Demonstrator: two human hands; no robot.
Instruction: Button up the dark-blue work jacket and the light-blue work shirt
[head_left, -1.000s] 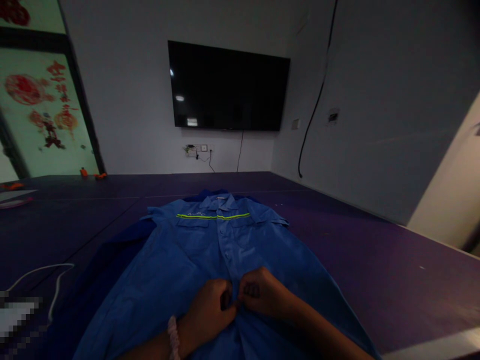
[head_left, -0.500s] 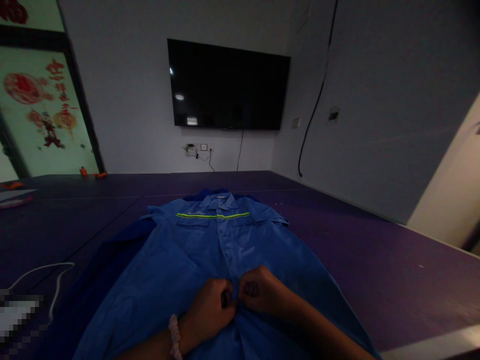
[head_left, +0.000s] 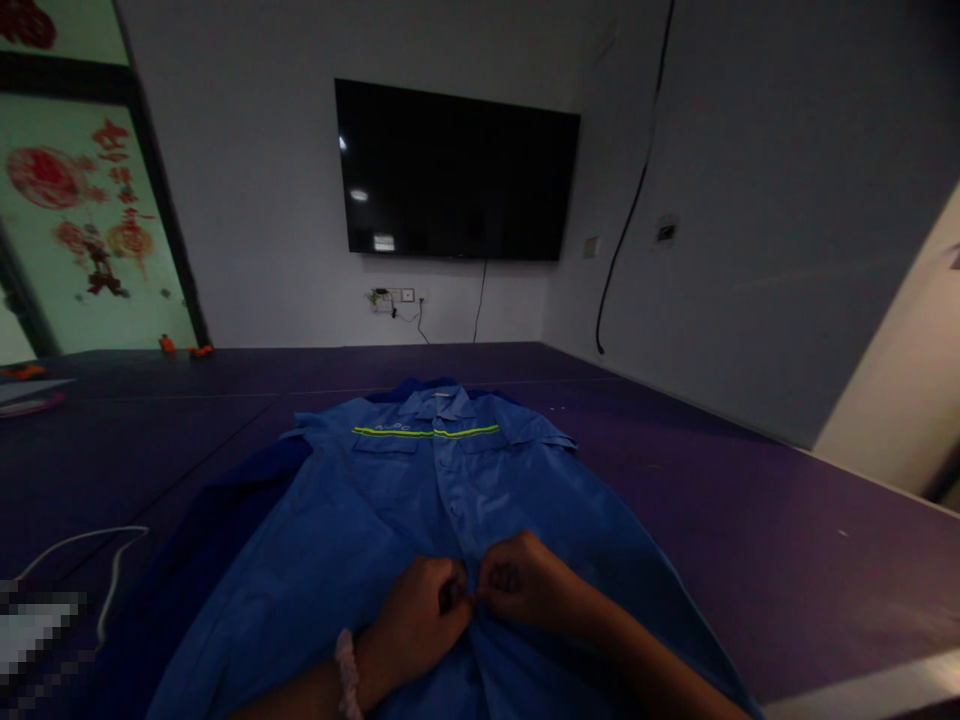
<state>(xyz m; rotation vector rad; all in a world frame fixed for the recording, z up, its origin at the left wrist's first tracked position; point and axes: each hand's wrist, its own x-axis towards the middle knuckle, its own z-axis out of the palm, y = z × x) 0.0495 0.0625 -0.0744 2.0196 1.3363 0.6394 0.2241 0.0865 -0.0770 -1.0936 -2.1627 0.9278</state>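
A blue short-sleeved work shirt (head_left: 367, 510) lies spread face up, its collar away from me, with a yellow-green stripe across the chest. Buttons run down its front placket. At the lower part of that placket my left hand (head_left: 427, 605), with a pink scrunchie (head_left: 347, 670) on its wrist, pinches the cloth. Fingertips almost meeting it, my right hand (head_left: 529, 585) pinches the placket from the other side. Whether a button sits between the fingers is hidden. Under the shirt lies a darker blue garment (head_left: 247, 495), showing at the left and behind the collar.
The garments rest on a wide purple surface (head_left: 720, 500). A white cable (head_left: 116, 570) curls at the left beside a blurred-out item (head_left: 34, 630). Small orange objects (head_left: 166, 343) stand at the far left edge. A television (head_left: 457, 170) hangs on the wall beyond.
Both hands stay at the same spot on the placket; the fingertips have shifted only slightly. The shirt lies as before.
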